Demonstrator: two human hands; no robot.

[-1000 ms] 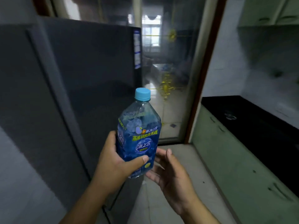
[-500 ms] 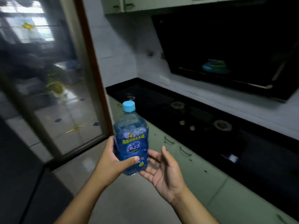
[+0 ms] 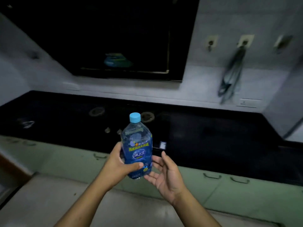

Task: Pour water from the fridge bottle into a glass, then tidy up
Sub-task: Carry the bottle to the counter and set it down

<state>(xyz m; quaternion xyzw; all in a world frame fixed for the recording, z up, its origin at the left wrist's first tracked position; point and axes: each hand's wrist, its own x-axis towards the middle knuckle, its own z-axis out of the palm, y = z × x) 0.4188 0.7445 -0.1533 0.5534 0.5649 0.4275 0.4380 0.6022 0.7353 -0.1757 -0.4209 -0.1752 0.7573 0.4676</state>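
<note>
Hidden: My left hand (image 3: 118, 166) covers the lower left side of the clear plastic water bottle with the blue label (image 3: 136, 151). Its fingers go round the back, where I cannot see them.
Cut off: Both forearms leave the bottom edge of the view. The black glossy range hood (image 3: 114, 38) runs out at the top.
Hard to make out: The whole view is dim and smeared. I cannot identify a teal shape (image 3: 117, 60) that shows on the hood's face, nor a small pale rectangle (image 3: 162, 145) just right of the bottle.
Bottle: It is upright in mid-air in front of the black countertop (image 3: 205, 133), with its light blue screw cap (image 3: 135, 117) on.
Left grip: This hand clasps the bottle, with the thumb pressed across the front of the label.
Right grip: My right hand (image 3: 165, 176) holds nothing. Its palm is turned up and its fingers are spread just beside the bottle's base. I cannot tell whether the fingertips touch it.
Counter: Two round burner rings (image 3: 96, 111) are sunk into it and two small knobs (image 3: 107, 129) sit nearer me. The bottle partly screens the right ring.
Wall: A dark cloth (image 3: 231, 76) hangs from one of the pale square wall hooks (image 3: 210, 42). A white socket plate (image 3: 249, 102) is below it.
Below: Pale green cabinet fronts with wire handles (image 3: 246, 194) stand above a light tiled floor (image 3: 49, 202).
</note>
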